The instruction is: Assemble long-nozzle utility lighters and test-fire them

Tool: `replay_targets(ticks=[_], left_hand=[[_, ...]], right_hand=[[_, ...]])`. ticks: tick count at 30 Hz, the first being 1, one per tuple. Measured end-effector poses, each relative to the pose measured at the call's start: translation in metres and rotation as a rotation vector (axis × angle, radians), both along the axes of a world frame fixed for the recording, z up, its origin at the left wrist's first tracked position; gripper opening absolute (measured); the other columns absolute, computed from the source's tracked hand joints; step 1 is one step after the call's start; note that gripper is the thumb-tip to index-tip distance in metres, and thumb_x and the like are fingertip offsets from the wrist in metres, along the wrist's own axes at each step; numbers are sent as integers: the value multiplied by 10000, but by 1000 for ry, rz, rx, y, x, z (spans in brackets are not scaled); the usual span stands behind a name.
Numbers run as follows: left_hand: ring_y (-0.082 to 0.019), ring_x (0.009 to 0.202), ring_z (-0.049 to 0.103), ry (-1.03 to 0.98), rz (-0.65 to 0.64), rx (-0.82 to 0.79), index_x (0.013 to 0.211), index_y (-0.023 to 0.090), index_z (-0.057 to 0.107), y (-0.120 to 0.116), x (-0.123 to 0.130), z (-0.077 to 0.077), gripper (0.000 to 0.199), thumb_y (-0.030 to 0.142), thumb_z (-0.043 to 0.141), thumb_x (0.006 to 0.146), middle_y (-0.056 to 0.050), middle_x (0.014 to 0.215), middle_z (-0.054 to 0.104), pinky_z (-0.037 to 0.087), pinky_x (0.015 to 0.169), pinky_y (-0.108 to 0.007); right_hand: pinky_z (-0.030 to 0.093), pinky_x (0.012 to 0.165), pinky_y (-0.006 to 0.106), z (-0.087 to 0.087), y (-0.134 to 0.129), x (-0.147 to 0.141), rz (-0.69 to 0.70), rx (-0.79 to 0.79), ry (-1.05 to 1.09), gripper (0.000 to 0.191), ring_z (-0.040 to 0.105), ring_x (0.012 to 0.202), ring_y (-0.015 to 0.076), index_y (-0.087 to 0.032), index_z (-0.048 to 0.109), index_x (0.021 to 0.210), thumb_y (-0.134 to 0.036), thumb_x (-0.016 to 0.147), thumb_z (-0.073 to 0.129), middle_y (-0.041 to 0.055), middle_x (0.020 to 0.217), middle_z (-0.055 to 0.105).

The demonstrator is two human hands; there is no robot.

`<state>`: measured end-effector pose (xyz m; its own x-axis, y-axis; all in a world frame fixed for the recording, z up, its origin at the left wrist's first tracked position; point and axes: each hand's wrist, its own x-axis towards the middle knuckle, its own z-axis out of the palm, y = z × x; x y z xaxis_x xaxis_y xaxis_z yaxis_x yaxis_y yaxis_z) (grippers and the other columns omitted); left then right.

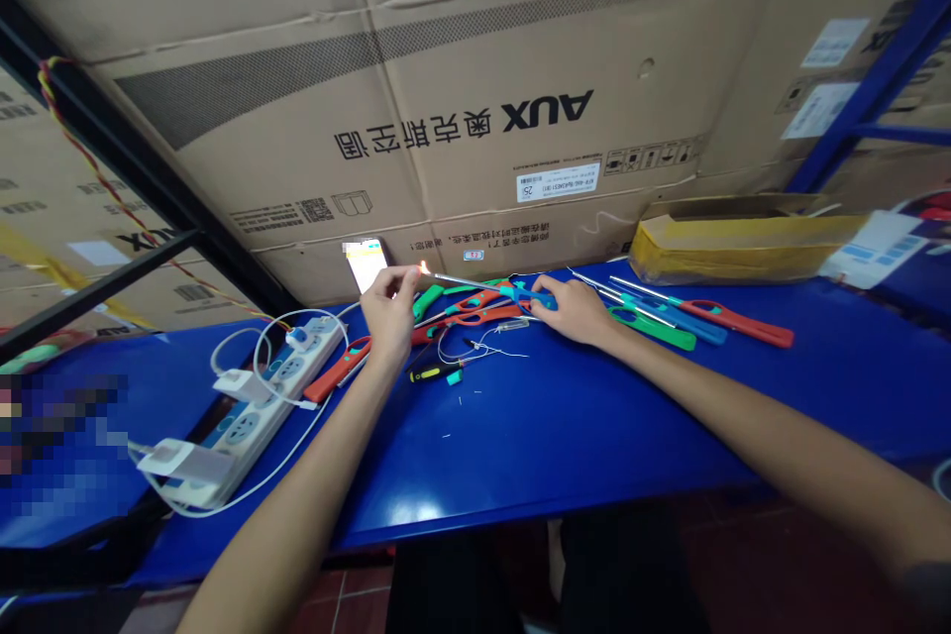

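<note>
My right hand point(574, 310) is wrapped round the blue handle of a long-nosed gas lighter point(474, 286), its metal tube pointing left. A small orange flame point(424, 267) burns at the tube's tip. Right beside the flame, the thumb and fingers of my left hand point(389, 312) are pinched together; whatever is between them is too small to make out. Below the tube lie several orange and green lighters point(486, 316), partly overlapping. A black and yellow screwdriver point(431, 372) rests nearer me, beside a small teal piece point(455, 377) and thin white wire point(486, 349).
On the left stands a white power strip point(301, 367) with plugged-in chargers and looping cables. A lit phone point(366, 263) leans against a large cardboard box point(461, 50). More lighters point(705, 322) lie to the right, before a yellow-taped carton point(728, 243). The blue tabletop point(550, 446) ends close to me.
</note>
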<state>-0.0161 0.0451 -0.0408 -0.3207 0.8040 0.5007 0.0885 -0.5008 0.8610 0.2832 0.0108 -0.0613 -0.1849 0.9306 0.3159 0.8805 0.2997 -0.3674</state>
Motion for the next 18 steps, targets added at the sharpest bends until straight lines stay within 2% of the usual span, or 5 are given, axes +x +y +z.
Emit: replay_targets(ticks=[4, 8, 13, 15, 18], left_hand=[[-83, 500, 391, -145, 112, 56, 825, 189, 729, 4, -11, 11, 227, 409, 782, 830, 67, 580, 466, 341, 496, -207], [-80, 511, 423, -187, -21, 9, 884, 172, 769, 6, -12, 11, 321, 487, 774, 824, 41, 630, 515, 341, 482, -205], [-83, 535, 439, -21, -150, -112, 956, 166, 823, 2, -1, 4, 383, 507, 846, 782, 16, 662, 581, 351, 492, -209], [-76, 526, 419, -36, -111, -90, 868, 163, 811, 4, -4, 6, 311, 446, 869, 755, 16, 657, 594, 330, 485, -210], [-63, 507, 402, -199, 34, 13, 793, 168, 745, 12, -19, 13, 255, 390, 862, 746, 40, 634, 568, 315, 484, -203]], right_hand=[[293, 627, 342, -2, 1, 0, -4, 2, 2, 336, 602, 655, 252, -260, 721, 1117, -490, 956, 536, 33, 682, 689], [290, 626, 346, -2, 1, 1, -1, -1, -11, 353, 597, 647, 254, -255, 723, 1129, -500, 959, 533, 29, 656, 670], [309, 635, 345, 1, -2, 0, 10, -9, 2, 339, 624, 686, 255, -257, 724, 1117, -490, 965, 530, 41, 721, 714], [315, 638, 343, 2, -2, 0, 9, -9, 3, 336, 632, 695, 253, -259, 725, 1128, -480, 962, 534, 40, 738, 724], [318, 638, 344, 1, -2, -1, -5, -4, -5, 347, 636, 688, 255, -260, 726, 1146, -487, 959, 542, 37, 731, 725]])
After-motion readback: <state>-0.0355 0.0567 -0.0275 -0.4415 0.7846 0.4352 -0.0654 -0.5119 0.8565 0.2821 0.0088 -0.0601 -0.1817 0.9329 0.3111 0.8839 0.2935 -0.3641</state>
